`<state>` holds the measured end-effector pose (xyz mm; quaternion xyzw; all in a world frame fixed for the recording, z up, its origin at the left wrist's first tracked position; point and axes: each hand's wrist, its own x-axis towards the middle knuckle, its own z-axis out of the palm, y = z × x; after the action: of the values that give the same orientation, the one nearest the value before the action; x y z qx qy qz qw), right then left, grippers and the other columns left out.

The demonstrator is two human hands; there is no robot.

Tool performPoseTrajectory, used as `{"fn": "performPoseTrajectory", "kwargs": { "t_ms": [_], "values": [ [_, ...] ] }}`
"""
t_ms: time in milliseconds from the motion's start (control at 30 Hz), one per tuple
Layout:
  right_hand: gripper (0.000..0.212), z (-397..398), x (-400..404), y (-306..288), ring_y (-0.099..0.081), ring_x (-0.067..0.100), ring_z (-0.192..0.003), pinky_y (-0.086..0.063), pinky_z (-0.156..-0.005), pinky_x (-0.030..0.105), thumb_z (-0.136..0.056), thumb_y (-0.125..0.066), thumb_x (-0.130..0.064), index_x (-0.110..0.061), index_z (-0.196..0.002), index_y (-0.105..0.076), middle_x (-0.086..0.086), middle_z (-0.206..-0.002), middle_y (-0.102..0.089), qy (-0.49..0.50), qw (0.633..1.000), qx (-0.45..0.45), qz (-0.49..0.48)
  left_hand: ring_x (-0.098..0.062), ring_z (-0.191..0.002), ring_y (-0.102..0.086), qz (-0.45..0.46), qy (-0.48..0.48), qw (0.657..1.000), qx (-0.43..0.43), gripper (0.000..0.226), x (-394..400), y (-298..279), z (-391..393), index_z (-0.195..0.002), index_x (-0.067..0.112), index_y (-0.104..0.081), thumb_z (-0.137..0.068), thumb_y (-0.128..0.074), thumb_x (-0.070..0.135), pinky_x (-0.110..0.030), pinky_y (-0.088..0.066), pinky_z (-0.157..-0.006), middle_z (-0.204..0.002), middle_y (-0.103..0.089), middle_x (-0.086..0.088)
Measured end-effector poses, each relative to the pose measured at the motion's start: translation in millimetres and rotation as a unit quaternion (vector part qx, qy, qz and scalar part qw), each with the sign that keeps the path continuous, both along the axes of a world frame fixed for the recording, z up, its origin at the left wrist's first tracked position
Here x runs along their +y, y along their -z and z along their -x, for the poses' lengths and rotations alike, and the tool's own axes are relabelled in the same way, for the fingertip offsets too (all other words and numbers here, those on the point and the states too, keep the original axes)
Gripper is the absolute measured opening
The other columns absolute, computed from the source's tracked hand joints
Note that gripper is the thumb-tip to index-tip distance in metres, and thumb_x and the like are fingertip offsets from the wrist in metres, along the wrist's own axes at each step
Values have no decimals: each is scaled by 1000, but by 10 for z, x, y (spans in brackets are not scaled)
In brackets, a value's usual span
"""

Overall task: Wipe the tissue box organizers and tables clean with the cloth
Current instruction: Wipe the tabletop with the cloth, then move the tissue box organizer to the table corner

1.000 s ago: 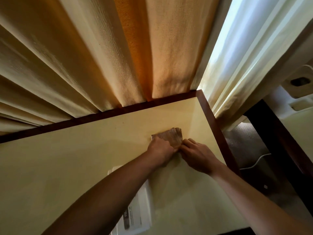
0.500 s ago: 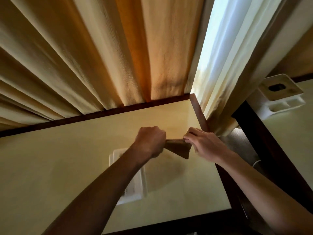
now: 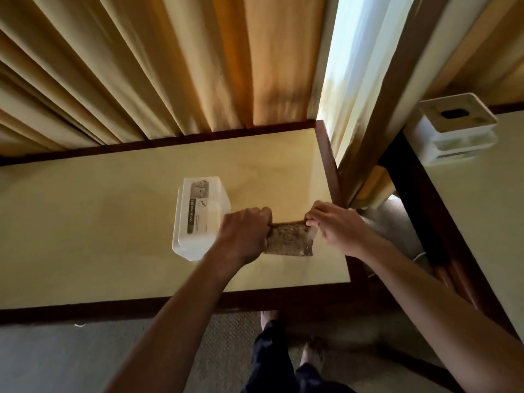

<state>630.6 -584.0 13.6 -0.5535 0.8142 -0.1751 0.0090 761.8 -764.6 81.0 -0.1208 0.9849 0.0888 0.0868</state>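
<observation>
Two tabletops: the cream one with a dark wooden rim lies under my grip; a second stands off to the right of my right hand, across a gap.
Curtains: tan pleated folds hang beyond the far edge of the near tabletop; a paler sheer strip lets daylight in, up and right of my hands.
Floor: grey carpet below the near edge; my dark trouser legs show low between my forearms.
Tissue holder: a white box labelled "TISSUE HOLDER", lying on the near tabletop just left of my left hand, its near corner hidden behind my wrist.
Second organizer: a white box with a dark slot on top, on the far tabletop, well apart from my right hand.
Cloth: a small brown rag stretched between my hands above the tabletop's right end, hanging down from its top edge.
Left hand: grip curled in a fist round the cloth's left end.
Right hand: grip narrow, fingertips pinching the cloth's upper right corner.
</observation>
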Motion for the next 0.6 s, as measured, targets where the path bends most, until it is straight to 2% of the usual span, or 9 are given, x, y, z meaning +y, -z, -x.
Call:
{"fn": "performPoseTrajectory", "kwargs": {
  "t_ms": [133,233,300,367,467,600],
  "values": [
    [14,19,-36,-41,-64,23,-79,-38,-43,23,-80,-77,-10,-10,-91,-67,4,-87,-62,16,997,70,40,-23,-96,-63,33,-4,997,72,15,-19,26,-31,-112,19,-60,-100,-51,21,-43,-53,-80,-106,-66,-1],
    [16,-63,41,34,-59,24,-82,-46,-48,30,-82,-74,-10,-11,-96,-66,6,-91,-61,7,990,127,67,-25,-87,-64,56,26,988,144,13,10,159,-167,-106,13,-63,-93,-62,14,-45,-57,-65,-96,-66,-4],
    [24,-198,161,173,-61,26,-85,-50,-51,32,-77,-70,-5,-9,-101,-67,9,-96,-63,-11,987,145,62,-25,-79,-66,68,56,986,143,18,43,364,-299,-96,11,-66,-81,-76,8,-40,-57,-51,-88,-67,-7],
    [34,-393,290,365,-64,25,-86,-53,-53,30,-67,-73,-4,-9,-101,-68,10,-98,-65,-26,990,129,43,-21,-72,-66,70,87,986,124,27,101,646,-451,-89,10,-68,-69,-84,2,-34,-55,-45,-83,-69,-7],
    [40,-682,421,670,-65,21,-87,-57,-62,30,-59,-85,-4,-11,-96,-71,7,-96,-67,-42,996,75,-6,-15,-68,-64,44,120,988,81,34,211,1043,-714,-88,11,-70,-62,-89,1,-25,-52,-44,-81,-69,-4],
    [32,-889,493,858,-64,22,-93,-56,-68,30,-64,-86,-10,-13,-92,-70,5,-95,-66,-28,999,37,-21,-17,-77,-63,30,108,992,50,40,319,1259,-929,-91,13,-69,-58,-87,2,-27,-52,-47,-87,-68,-3]
  ]
}}
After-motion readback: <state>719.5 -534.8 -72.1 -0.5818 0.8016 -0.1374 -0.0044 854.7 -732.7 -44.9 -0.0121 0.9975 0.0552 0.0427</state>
